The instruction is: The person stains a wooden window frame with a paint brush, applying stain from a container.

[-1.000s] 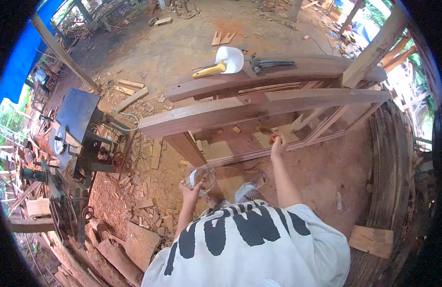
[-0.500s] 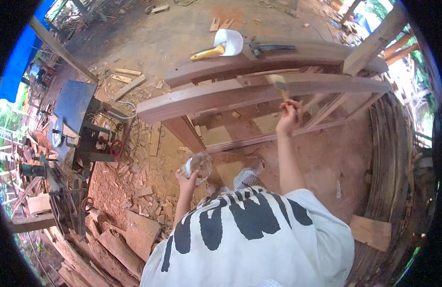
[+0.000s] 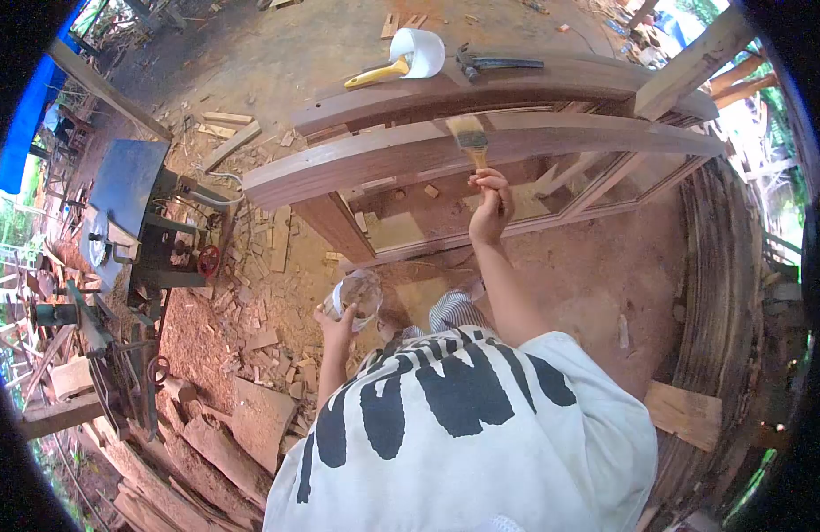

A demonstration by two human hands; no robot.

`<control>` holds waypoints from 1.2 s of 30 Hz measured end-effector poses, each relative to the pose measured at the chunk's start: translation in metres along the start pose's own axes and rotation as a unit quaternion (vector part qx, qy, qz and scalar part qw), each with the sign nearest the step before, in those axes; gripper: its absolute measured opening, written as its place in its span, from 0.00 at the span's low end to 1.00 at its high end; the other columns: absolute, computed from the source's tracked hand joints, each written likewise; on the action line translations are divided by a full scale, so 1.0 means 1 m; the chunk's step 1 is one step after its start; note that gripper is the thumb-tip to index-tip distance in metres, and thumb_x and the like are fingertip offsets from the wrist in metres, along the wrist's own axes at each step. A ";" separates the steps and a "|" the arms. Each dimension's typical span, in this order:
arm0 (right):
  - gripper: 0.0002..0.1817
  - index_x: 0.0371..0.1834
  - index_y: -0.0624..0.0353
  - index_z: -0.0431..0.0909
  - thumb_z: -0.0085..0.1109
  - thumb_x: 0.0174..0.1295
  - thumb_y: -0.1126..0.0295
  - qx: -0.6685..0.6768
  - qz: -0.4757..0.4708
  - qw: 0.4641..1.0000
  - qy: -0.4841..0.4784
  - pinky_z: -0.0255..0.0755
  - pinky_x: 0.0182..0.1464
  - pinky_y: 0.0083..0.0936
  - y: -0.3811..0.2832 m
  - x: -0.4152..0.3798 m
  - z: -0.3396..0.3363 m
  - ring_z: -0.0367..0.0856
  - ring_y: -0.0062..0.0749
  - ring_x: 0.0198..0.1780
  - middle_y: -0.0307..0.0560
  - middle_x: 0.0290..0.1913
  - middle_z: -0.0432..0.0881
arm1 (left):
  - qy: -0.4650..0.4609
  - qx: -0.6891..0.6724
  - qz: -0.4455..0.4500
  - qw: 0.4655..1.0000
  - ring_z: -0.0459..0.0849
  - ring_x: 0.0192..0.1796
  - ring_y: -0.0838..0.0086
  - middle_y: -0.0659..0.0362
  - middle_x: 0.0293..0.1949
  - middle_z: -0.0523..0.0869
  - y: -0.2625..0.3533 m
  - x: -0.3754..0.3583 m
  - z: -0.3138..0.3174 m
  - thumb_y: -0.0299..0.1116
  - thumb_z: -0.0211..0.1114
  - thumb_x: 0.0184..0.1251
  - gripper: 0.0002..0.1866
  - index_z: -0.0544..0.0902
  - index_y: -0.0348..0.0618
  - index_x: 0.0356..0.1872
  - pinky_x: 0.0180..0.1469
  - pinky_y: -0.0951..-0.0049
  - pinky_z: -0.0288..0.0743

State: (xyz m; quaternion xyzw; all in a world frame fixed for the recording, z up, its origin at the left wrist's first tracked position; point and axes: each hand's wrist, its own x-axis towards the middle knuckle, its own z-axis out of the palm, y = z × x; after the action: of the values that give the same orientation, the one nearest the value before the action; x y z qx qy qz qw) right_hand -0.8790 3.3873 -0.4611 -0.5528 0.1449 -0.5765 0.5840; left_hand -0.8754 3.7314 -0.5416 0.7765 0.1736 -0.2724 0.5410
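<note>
In my right hand [image 3: 492,206] is the handle of a paintbrush [image 3: 471,140], its pale bristles against the near wooden beam [image 3: 357,151]. Fingers wrap the handle just below the ferrule. Lower left, my left hand [image 3: 337,324] grips a clear plastic tub [image 3: 361,297] with a white label, held away from the beam. The tub's contents are hard to make out. Behind the near beam runs a second beam [image 3: 357,102] of the same wooden frame. On it lie a claw hammer [image 3: 499,63], a white container [image 3: 422,53] and a yellow-handled brush [image 3: 379,74].
To the left stands a machine with a dark metal table [image 3: 131,186] and a red handwheel [image 3: 210,260]. Wood scraps and shavings [image 3: 259,310] cover the ground beside it. Long boards [image 3: 725,266] are stacked at the right, and a wooden post [image 3: 694,66] rises at the upper right.
My right hand has moved left with the paintbrush along the near beam. My left hand still holds the tub. The whole view has shifted slightly.
</note>
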 end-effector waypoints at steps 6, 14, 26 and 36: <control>0.10 0.27 0.60 0.73 0.41 0.59 0.81 -0.137 0.207 0.964 -0.096 0.70 0.35 0.19 0.097 -0.051 -0.042 0.75 0.24 0.33 0.44 0.38 0.79 | -0.008 -0.042 0.024 0.999 0.80 0.46 0.61 0.44 0.55 0.71 -0.011 -0.001 -0.010 0.42 0.74 0.53 0.46 0.51 0.44 0.66 0.30 0.67 0.79; 0.10 0.28 0.61 0.74 0.41 0.62 0.82 -0.058 -0.054 0.994 -0.080 0.74 0.44 0.26 -0.006 -0.027 0.038 0.79 0.31 0.38 0.49 0.40 0.80 | 0.037 -0.014 0.020 0.999 0.81 0.45 0.61 0.42 0.54 0.72 -0.017 -0.008 -0.041 0.43 0.74 0.53 0.47 0.51 0.43 0.66 0.30 0.68 0.80; 0.10 0.28 0.62 0.72 0.39 0.59 0.84 -0.046 0.015 0.993 -0.111 0.75 0.40 0.22 0.039 -0.075 0.068 0.77 0.27 0.35 0.47 0.38 0.78 | 0.066 -0.069 -0.027 0.995 0.79 0.49 0.59 0.43 0.56 0.69 -0.050 -0.012 -0.072 0.42 0.75 0.51 0.48 0.50 0.42 0.66 0.30 0.65 0.82; 0.09 0.25 0.60 0.73 0.42 0.58 0.82 -0.055 0.142 0.979 -0.132 0.71 0.37 0.23 0.094 -0.140 0.092 0.75 0.25 0.33 0.46 0.36 0.77 | 0.118 -0.030 -0.022 0.992 0.78 0.52 0.56 0.42 0.57 0.69 -0.027 -0.034 -0.086 0.44 0.72 0.53 0.43 0.56 0.39 0.64 0.39 0.62 0.82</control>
State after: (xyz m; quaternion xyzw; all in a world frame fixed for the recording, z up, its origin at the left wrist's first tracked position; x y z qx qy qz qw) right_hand -0.7980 3.5219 -0.5711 -0.6295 0.1750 -0.4007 0.6423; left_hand -0.8974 3.8223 -0.5174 0.7825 0.2612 -0.1852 0.5341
